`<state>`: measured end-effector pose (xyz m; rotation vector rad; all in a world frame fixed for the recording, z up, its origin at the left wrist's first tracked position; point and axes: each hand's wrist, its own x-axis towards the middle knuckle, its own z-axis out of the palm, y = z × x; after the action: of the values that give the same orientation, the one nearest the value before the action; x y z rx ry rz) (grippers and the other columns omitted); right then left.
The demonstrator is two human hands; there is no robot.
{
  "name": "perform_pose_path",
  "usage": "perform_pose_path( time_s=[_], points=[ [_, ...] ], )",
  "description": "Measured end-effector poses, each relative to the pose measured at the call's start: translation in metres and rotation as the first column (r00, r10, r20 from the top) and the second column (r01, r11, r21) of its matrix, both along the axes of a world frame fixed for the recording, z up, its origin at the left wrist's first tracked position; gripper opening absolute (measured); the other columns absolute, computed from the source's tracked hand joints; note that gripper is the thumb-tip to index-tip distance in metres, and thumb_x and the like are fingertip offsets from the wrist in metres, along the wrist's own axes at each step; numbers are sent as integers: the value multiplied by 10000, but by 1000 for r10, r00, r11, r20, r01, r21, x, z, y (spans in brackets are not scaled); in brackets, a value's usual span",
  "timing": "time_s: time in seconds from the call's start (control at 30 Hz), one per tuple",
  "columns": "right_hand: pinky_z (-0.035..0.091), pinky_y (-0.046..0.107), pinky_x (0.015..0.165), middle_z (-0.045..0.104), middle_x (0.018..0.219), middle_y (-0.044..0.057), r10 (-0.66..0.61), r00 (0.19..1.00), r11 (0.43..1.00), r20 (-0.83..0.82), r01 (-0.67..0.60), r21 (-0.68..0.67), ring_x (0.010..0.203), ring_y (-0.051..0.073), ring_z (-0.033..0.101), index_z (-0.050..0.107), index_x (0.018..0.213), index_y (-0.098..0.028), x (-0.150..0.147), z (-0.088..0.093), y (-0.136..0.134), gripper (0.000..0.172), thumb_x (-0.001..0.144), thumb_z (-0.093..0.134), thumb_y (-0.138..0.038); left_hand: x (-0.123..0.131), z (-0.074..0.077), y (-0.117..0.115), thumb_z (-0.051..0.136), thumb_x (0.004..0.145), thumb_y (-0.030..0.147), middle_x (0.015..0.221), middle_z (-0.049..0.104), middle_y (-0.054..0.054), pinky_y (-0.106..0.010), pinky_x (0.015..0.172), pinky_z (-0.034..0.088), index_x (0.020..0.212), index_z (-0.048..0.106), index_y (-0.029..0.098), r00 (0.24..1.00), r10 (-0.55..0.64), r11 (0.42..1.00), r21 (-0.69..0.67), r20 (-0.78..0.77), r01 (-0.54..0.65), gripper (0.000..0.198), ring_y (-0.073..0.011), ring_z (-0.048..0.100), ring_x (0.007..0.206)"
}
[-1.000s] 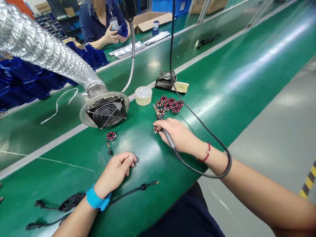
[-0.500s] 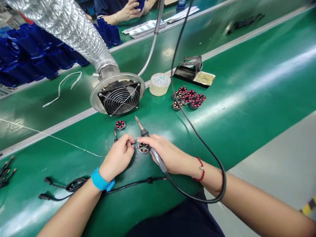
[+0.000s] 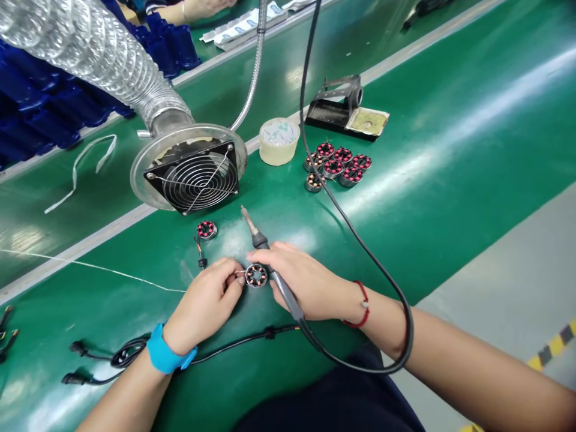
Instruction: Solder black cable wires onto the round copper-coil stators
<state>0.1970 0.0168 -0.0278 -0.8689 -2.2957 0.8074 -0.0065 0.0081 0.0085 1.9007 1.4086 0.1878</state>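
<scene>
My left hand (image 3: 209,303) pinches a thin strand of solder wire (image 3: 130,278), which trails off to the left; a short end pokes past the fingertips to the rim of a small motor stator (image 3: 256,275) with copper windings. My right hand (image 3: 308,285) is closed around a soldering iron (image 3: 288,297), its bare tip pointing up and away from me, above and apart from the stator. The right fingers lie beside the stator's right edge; whether they touch it I cannot tell. Beyond my left hand sits another stator (image 3: 206,230) with red windings and a cable attached.
A fume extractor (image 3: 191,177) hangs at the upper left. Behind lie a tape roll (image 3: 279,144), several stators (image 3: 333,168) and an iron stand (image 3: 335,111). Black cables (image 3: 128,351) lie near my left forearm. A co-worker's hand (image 3: 204,8) shows across the bench.
My left hand has drawn slightly back, and the solder end now meets the stator's rim. My right thumb has shifted, so more of the stator shows. The camera view has shifted.
</scene>
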Motion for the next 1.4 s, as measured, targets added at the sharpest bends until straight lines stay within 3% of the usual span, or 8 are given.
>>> perform_pose_path(
  time_s=[0.17,0.3,0.47,0.7,0.83,1.17,1.3,1.4],
  points=[
    [451,387,797,614,1000,98,70,997,997,37,-71,28,879,225,512,453,1262,-145,-1,-3,2,381,882,441,-132,4,4,-5,407,915,213,854,572,-36,-316,710,401,837,543,187,984,-106,994,13,-145,109,159,-187,550,773],
    [447,393,796,595,971,105,-67,993,994,94,59,94,880,239,498,472,1256,-127,-1,-4,2,392,881,541,-215,6,2,-5,401,930,203,830,555,-23,-296,709,397,798,531,184,995,-64,998,20,-81,66,186,-166,529,756],
    [447,385,812,611,1003,94,9,996,998,87,-13,54,902,222,537,436,1293,-143,0,-6,1,407,889,485,-141,4,-1,0,452,915,209,738,518,6,-250,658,382,735,520,178,997,-5,1000,-3,81,5,195,-131,484,691],
    [500,378,834,632,1148,110,-192,972,977,-135,202,65,991,224,633,411,1247,-187,5,-3,4,430,862,601,-207,1,4,3,549,864,296,748,546,13,-220,633,379,808,588,171,864,337,939,-74,374,-335,143,-109,476,673],
    [511,366,790,651,1097,108,-169,971,968,-168,196,155,915,219,644,414,1238,-176,4,-3,1,413,888,598,-294,7,5,-2,538,866,345,748,521,22,-216,599,373,886,563,176,859,324,943,-211,397,-258,172,-109,454,661],
    [476,338,711,656,916,84,-143,988,956,-64,155,247,760,202,588,505,1179,-128,0,-4,-2,342,927,531,-359,8,4,2,494,876,339,652,455,41,-224,582,328,723,533,168,938,198,937,-336,286,-95,233,-102,384,616],
    [465,332,694,646,879,74,-148,988,952,-49,155,265,738,198,579,519,1170,-134,0,-4,-2,313,939,501,-345,6,6,3,546,836,277,672,518,29,-212,617,344,686,560,154,893,260,903,-419,367,-91,194,-92,432,641],
    [467,340,713,648,899,74,-161,986,952,-39,166,256,758,202,587,508,1195,-143,1,-5,-3,340,928,524,-352,2,5,3,594,815,273,659,513,37,-187,526,282,712,587,151,801,411,851,-499,435,-165,160,-59,376,556]
  ],
)
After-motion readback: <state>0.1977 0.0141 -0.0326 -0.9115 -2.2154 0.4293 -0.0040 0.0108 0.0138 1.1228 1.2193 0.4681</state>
